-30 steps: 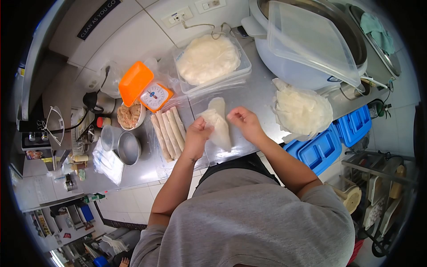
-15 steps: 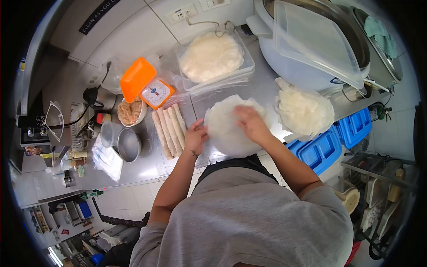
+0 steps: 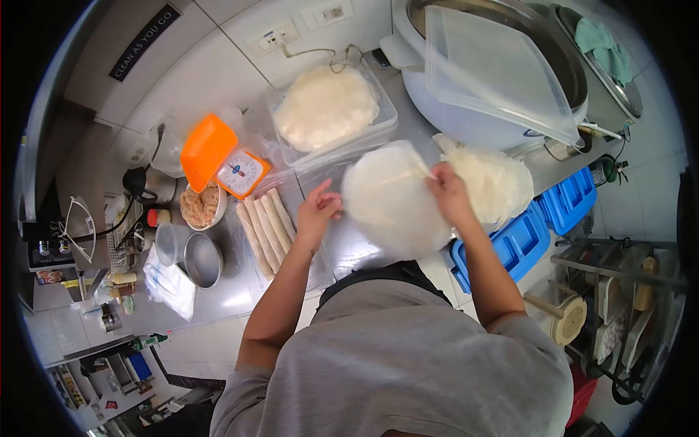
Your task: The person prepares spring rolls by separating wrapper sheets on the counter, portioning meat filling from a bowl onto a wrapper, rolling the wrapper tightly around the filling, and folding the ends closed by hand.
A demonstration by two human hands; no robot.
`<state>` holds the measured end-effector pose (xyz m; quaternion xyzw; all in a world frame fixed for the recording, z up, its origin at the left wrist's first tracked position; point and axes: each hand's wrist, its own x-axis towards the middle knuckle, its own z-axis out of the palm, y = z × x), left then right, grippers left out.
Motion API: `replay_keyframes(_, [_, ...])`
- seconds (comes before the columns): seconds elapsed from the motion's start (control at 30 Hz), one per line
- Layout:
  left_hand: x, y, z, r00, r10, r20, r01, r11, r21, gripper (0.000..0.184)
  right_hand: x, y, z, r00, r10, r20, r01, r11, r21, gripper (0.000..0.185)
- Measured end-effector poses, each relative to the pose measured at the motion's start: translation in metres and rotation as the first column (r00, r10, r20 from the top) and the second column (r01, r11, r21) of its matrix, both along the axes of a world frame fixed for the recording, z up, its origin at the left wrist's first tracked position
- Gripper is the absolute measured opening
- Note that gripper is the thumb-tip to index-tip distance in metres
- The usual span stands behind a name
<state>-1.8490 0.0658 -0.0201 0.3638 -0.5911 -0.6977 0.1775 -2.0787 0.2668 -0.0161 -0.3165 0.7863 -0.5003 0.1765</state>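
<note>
A round, thin white wrapper (image 3: 393, 200) hangs from my right hand (image 3: 450, 195), whose fingers pinch its upper right edge. Just left of the wrapper is my left hand (image 3: 319, 211), empty, with its fingers apart. Several long pale rolls (image 3: 263, 231) lie side by side on plastic, left of that hand. A pile of wrappers (image 3: 495, 183) lies to the right, partly behind my right hand. More round wrappers (image 3: 326, 105) are stacked in a clear container behind the hands.
An orange scale (image 3: 242, 172) stands beside a bowl of minced filling (image 3: 202, 207) and a metal bowl (image 3: 203, 260). A large pot with a translucent lid (image 3: 495, 73) is at the back right. Blue lids (image 3: 513, 244) are below the counter's right edge.
The crumpled wrapper at my hands was spread out flat, and now its right edge is lifted in my right hand. My left hand has opened. The view has shifted slightly.
</note>
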Motion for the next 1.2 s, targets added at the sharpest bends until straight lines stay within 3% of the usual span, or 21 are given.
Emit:
replay_keyframes(0.07, [-0.018,-0.017,-0.004,0.997,-0.033,-0.069,0.027,0.995,-0.094,0.05,-0.018,0.014,0.013,0.996,-0.081,0.049,0.084,0.994,-0.068,0.017])
replay_keyframes(0.13, [-0.042,-0.042,0.0,0.998,-0.018,0.056,0.041,0.888,-0.459,0.049,-0.029,0.02,0.024,0.975,-0.105,0.196,0.139,0.976,-0.17,0.021])
replay_keyframes(0.17, [-0.056,-0.055,0.002,0.994,0.009,0.112,0.062,0.785,-0.617,0.049,-0.03,0.021,0.026,0.992,-0.103,0.069,0.108,0.992,-0.062,0.023])
replay_keyframes(0.23, [-0.083,-0.085,0.0,0.982,0.023,0.188,0.122,0.683,-0.72,0.048,-0.027,0.025,0.027,0.982,-0.058,-0.179,0.087,0.983,0.163,0.029])
replay_keyframes(0.37, [-0.13,-0.127,-0.036,0.949,0.034,0.313,0.289,0.302,-0.909,0.051,-0.018,0.017,0.026,0.975,0.136,0.176,-0.167,0.97,0.175,0.036])
replay_keyframes(0.47, [-0.153,-0.115,0.007,0.774,0.117,0.622,0.542,0.385,-0.747,0.054,0.001,-0.002,0.052,0.89,0.211,0.405,-0.255,0.965,0.057,0.037])
replay_keyframes(0.57, [-0.156,-0.129,0.013,0.742,0.06,0.668,0.595,0.4,-0.697,0.059,0.012,-0.034,0.066,0.783,0.356,0.51,-0.307,0.934,-0.18,0.038])
replay_keyframes(0.6, [-0.154,-0.146,0.001,0.861,-0.127,0.492,0.445,0.656,-0.61,0.057,0.015,-0.054,0.075,0.746,0.387,0.541,-0.279,0.92,-0.274,0.039])
replay_keyframes(0.63, [-0.146,-0.177,-0.03,0.942,-0.233,0.242,0.317,0.854,-0.412,0.055,0.017,-0.076,0.084,0.708,0.423,0.565,-0.245,0.898,-0.366,0.04])
replay_keyframes(0.67, [-0.137,-0.213,-0.066,0.97,-0.241,-0.04,0.233,0.962,-0.139,0.054,0.019,-0.101,0.093,0.671,0.413,0.616,-0.124,0.882,-0.455,0.039])
replay_keyframes(0.7, [-0.113,-0.242,-0.089,0.923,-0.17,-0.346,0.194,0.98,0.037,0.054,0.02,-0.126,0.1,0.624,0.411,0.664,0.002,0.849,-0.528,0.04])
replay_keyframes(0.73, [-0.089,-0.27,-0.113,0.793,-0.059,-0.606,0.238,0.946,0.219,0.055,0.017,-0.152,0.107,0.642,0.372,0.67,0.071,0.842,-0.535,0.041])
replay_keyframes(0.8, [-0.069,-0.221,0.01,0.862,0.266,-0.431,-0.078,0.911,0.406,0.046,0.003,-0.199,0.11,0.685,0.256,0.682,0.169,0.855,-0.491,0.045])
replay_keyframes(0.9, [-0.053,-0.228,0.041,0.893,0.429,-0.138,-0.409,0.9,0.152,0.054,-0.029,-0.266,0.063,0.742,0.064,0.668,0.238,0.906,-0.351,0.051])
replay_keyframes(0.93, [-0.056,-0.222,0.043,0.888,0.45,-0.098,-0.445,0.893,0.072,0.051,-0.041,-0.285,0.038,0.753,0.026,0.658,0.241,0.919,-0.313,0.054])
replay_keyframes(0.97, [-0.061,-0.217,0.033,0.923,0.383,-0.044,-0.383,0.897,-0.218,0.051,-0.047,-0.297,0.017,0.763,-0.013,0.646,0.247,0.93,-0.272,0.057])
replay_keyframes(1.0, [-0.067,-0.21,0.016,0.943,0.33,0.033,-0.274,0.831,-0.484,0.051,-0.049,-0.3,-0.001,0.9,-0.169,0.403,0.249,0.956,-0.155,0.058])
replay_keyframes(1.03, [-0.074,-0.2,0.004,0.948,0.294,0.124,-0.126,0.701,-0.702,0.052,-0.053,-0.3,-0.016,0.955,-0.277,0.106,0.282,0.959,-0.041,0.059])
replay_keyframes(1.07, [-0.086,-0.182,0.004,0.971,0.186,0.15,0.002,0.623,-0.782,0.053,-0.057,-0.298,-0.024,0.921,-0.326,-0.212,0.344,0.937,0.054,0.06])
replay_keyframes(1.17, [-0.12,-0.135,-0.002,0.943,-0.065,0.327,0.325,0.388,-0.862,0.063,-0.057,-0.28,-0.03,0.937,-0.309,-0.163,0.322,0.945,0.059,0.062])
replay_keyframes(1.2, [-0.128,-0.126,-0.005,0.918,-0.028,0.395,0.377,0.365,-0.851,0.066,-0.055,-0.276,-0.037,0.929,-0.339,-0.148,0.344,0.939,0.012,0.06])
